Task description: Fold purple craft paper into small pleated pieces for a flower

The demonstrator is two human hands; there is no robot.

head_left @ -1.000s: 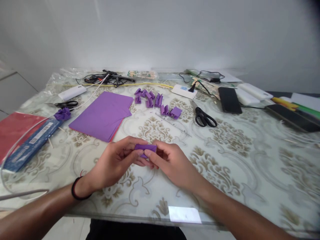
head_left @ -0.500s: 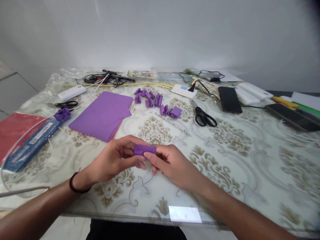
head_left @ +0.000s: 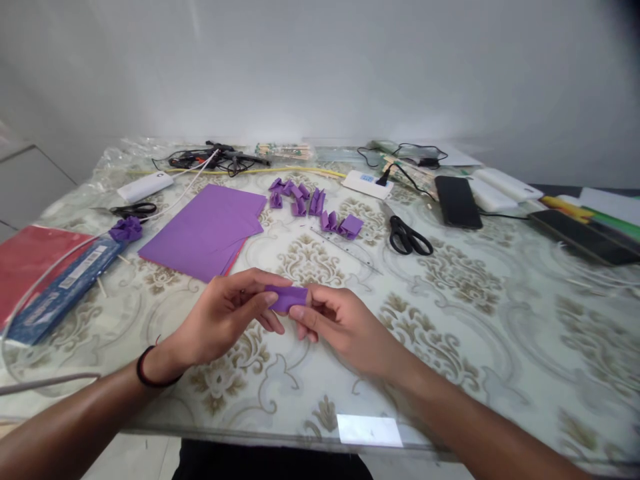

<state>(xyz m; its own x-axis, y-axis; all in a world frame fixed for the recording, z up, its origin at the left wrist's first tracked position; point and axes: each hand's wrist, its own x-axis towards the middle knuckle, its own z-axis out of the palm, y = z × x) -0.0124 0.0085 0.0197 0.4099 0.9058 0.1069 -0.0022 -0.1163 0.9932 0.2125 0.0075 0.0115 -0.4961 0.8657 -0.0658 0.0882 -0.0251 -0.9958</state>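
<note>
Toward the front edge of the floral-patterned desk (head_left: 320,393), the left hand (head_left: 225,319) and right hand (head_left: 353,328), nearly closed, pinch one folded purple paper strip (head_left: 293,299) (how complete, I cannot tell), with small purple paper pieces (head_left: 317,201) already folded and purple paper sheets (head_left: 204,230) flat beyond.

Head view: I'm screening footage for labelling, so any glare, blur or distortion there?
Head view throughout: bright white patch on the near table edge, pale glow low on the wall, dark blur in top right corner; forearms look stretched; ruler marks too soft to read.
</note>
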